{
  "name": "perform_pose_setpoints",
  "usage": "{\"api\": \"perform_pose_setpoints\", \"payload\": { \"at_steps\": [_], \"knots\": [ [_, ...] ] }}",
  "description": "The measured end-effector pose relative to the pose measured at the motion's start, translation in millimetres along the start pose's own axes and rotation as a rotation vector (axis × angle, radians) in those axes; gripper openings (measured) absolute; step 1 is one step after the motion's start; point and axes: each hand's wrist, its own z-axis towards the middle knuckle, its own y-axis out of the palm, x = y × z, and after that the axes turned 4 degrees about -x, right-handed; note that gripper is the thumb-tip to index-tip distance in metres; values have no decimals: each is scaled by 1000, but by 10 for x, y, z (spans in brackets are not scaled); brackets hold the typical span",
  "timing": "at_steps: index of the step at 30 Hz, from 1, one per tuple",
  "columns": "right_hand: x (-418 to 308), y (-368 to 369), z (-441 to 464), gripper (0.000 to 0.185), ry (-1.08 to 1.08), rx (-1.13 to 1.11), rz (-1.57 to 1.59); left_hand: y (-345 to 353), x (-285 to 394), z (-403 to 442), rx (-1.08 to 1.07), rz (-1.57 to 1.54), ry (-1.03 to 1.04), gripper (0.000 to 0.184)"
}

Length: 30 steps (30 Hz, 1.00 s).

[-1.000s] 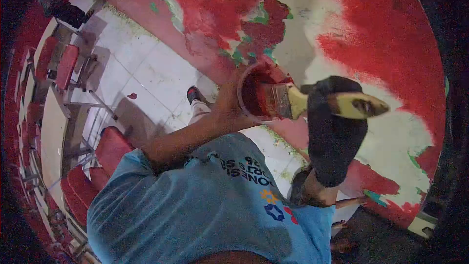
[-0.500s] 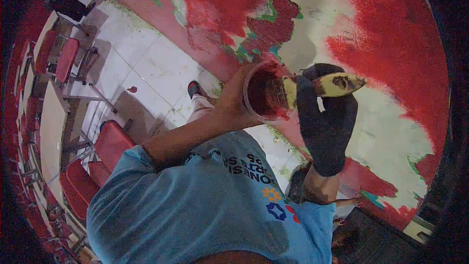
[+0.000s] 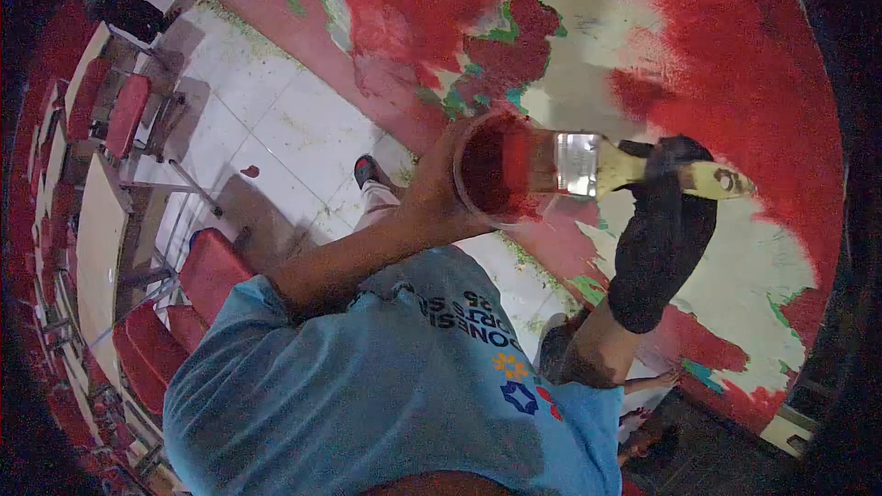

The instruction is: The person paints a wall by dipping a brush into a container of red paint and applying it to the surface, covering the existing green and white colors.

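Note:
My bare left hand is wrapped round a clear plastic cup with dark red paint inside, its mouth tilted toward me. My right hand, in a black glove, grips a paintbrush by its yellowish handle. The brush lies level, its metal ferrule showing and its red-coated bristles at the cup's rim. Whether the bristle tips touch the cup's inside I cannot tell. Behind both hands rises a wall patched with red, cream and some green.
Red chairs and long pale tables line the left side. White floor tiles carry debris along the wall's foot and a red spot. Another person is low at the bottom right; a dark figure appears at upper left.
My right hand has drawn the brush to the right, out of the cup's depth, so its ferrule and bristles now show. My left hand and the cup have hardly moved.

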Motion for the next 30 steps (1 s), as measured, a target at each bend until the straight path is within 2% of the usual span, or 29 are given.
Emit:
{"api": "perform_pose_setpoints", "payload": {
  "at_steps": [1,3,4,5,7,8,11,12,13,15,16,19,21,25,26,27,28,29,30],
  "knots": [
    [12,-16,-10,19,-4,1,2,-18,16,12,-3,44,22,94],
    [36,-68,-20,22,135,26,117,-21,22,2,9,54,27,93],
    [45,-100,-59,31,241,50,22,-16,29,-4,21,62,28,93],
    [120,-109,-87,31,238,54,24,-7,58,6,18,63,32,93],
    [315,-131,-146,39,-15,-72,-432,23,124,46,50,-35,-1,93],
    [328,-192,-175,41,-264,-141,-880,23,123,59,44,-37,6,93],
    [322,-155,-209,39,-285,-154,-822,-2,113,95,-5,39,48,94],
    [465,-137,-217,36,-266,-85,-547,-8,124,106,-9,61,42,94],
    [491,-147,-243,36,-269,-71,-551,-14,134,120,-13,84,37,94],
    [481,-176,-311,34,-100,-32,-521,-14,120,147,-17,45,40,94],
    [452,-172,-306,34,-103,-21,-523,-13,107,156,-13,10,30,94],
    [349,-119,-280,30,-1,-18,-652,-36,68,205,-21,-15,49,94],
    [304,-80,-263,29,17,107,-475,-74,105,268,-41,-37,23,95],
    [227,-10,-192,32,-81,334,-659,-169,86,361,-140,-133,-76,99],
    [194,63,-157,28,-73,463,-377,-206,81,400,-153,-139,-64,99],
    [168,106,-124,24,-68,583,-90,-249,75,440,-160,29,6,100],
    [181,115,-123,18,-123,541,-154,-284,64,470,-165,198,76,100],
    [187,153,-137,18,-120,555,-160,-304,20,485,-179,192,81,100],
    [187,214,-162,18,-133,554,-320,-314,-50,485,-195,192,33,102]
  ]
}}
